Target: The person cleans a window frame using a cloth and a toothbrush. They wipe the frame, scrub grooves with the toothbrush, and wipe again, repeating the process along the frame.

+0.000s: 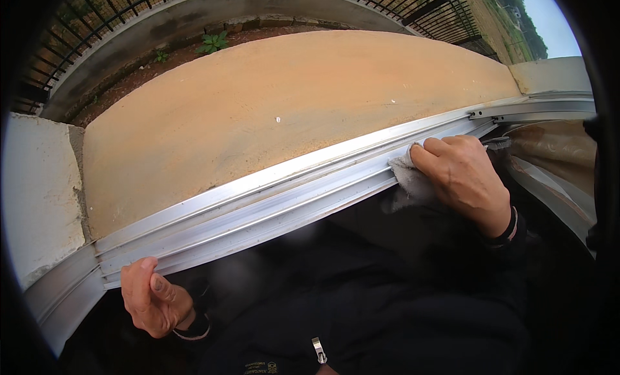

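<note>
A silver aluminium window track [271, 210] with long parallel grooves runs from lower left to upper right. Towards its right end, my right hand [462, 175] is closed around a grey cloth [411, 178] and presses it onto the track's rails. Part of the cloth is hidden under my fingers and some hangs over the near edge. At the left end, my left hand [155, 297] is held with its fingers loosely bent and the thumb apart. Its fingertips are at the track's near edge, and nothing shows in it.
Beyond the track lies a tan sill [297, 97]. Upright metal frame sections [61, 297] and a rough white wall end [42, 194] bound the left side; brown sheeting [555, 149] hangs at right. A black fence [84, 26] on a concrete base stands outside.
</note>
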A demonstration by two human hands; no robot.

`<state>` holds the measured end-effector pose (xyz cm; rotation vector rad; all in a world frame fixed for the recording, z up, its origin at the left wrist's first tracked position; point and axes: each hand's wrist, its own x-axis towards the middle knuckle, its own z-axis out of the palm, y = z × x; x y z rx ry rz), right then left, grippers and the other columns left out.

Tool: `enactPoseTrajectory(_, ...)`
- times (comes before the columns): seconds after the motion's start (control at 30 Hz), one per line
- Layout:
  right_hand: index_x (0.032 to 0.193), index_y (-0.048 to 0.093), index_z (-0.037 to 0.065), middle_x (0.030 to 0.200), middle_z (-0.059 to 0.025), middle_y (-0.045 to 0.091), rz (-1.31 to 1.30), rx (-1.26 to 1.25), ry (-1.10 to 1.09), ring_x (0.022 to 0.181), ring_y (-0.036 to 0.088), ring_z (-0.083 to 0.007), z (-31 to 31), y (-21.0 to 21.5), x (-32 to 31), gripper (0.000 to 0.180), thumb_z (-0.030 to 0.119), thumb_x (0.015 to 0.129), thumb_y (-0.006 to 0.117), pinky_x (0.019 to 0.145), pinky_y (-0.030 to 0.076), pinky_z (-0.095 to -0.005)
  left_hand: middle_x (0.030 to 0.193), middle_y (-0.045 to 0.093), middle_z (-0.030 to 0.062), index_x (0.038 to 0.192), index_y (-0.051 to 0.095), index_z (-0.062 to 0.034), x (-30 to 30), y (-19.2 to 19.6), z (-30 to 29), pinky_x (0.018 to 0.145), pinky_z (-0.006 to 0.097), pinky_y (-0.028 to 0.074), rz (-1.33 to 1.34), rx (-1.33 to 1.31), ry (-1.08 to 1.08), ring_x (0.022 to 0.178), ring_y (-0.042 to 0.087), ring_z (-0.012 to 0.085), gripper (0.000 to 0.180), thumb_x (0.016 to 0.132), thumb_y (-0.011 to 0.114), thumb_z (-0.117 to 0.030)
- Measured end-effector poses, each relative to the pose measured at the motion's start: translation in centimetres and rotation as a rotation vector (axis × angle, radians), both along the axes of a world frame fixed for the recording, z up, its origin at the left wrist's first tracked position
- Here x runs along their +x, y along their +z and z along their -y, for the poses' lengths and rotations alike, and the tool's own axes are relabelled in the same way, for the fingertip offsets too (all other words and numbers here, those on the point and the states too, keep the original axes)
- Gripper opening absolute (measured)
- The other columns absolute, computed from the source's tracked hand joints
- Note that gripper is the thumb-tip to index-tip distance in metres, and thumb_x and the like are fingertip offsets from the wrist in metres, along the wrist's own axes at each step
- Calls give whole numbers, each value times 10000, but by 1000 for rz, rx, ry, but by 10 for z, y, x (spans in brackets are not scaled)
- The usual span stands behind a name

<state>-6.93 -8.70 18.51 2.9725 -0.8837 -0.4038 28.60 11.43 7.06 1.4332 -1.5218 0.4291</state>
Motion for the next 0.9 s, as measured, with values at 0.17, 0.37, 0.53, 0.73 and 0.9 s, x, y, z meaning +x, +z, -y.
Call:
enactPoseTrajectory(0.17, 851, 554, 56, 699, -84, 549, -14, 120, 58, 618, 609, -292, 10, -6, -2, 85, 71, 791, 613, 535, 467, -391, 830, 661, 241, 1065, 613, 129, 2, -8, -5, 539, 340, 430, 19, 19, 130, 641, 587, 273, 212, 1037, 531, -65)
enactPoseTrajectory(0.37, 870, 565, 50, 686, -60, 505, -83, 117, 22, 585, 576, -257, 4, 0, 7, 164, 63, 720, 631, 523, 457, -369, 815, 674, 261, 1032, 638, 147, 8, -12, -7, 533, 316, 435, 33, -53, 132, 644, 593, 272, 269, 1029, 563, -110)
enactPoseTrajectory(0.53, 897, 583, 44, 721, -63, 505, -85, 48, -38, 582, 556, -241, -17, -7, 20, 205, 50, 696, 625, 528, 454, -364, 807, 668, 270, 1013, 638, 147, 7, -12, 1, 523, 321, 444, 68, -91, 133, 604, 565, 265, 286, 1037, 548, -124)
enactPoseTrajectory(0.73, 880, 563, 52, 732, -66, 518, -73, 65, -89, 602, 572, -262, -26, -5, 40, 196, 34, 695, 625, 542, 465, -371, 692, 634, 146, 920, 611, 58, 11, -10, 14, 510, 316, 480, 91, -174, 37, 575, 585, 240, 211, 1013, 569, -127)
enactPoseTrajectory(0.9, 789, 548, 53, 649, -85, 506, -115, 301, -58, 591, 573, -317, 14, 16, 34, 174, 16, 650, 645, 520, 445, -411, 698, 626, 142, 935, 610, 60, 11, -5, 9, 493, 310, 482, 89, -63, 44, 584, 591, 238, 237, 1026, 551, -150)
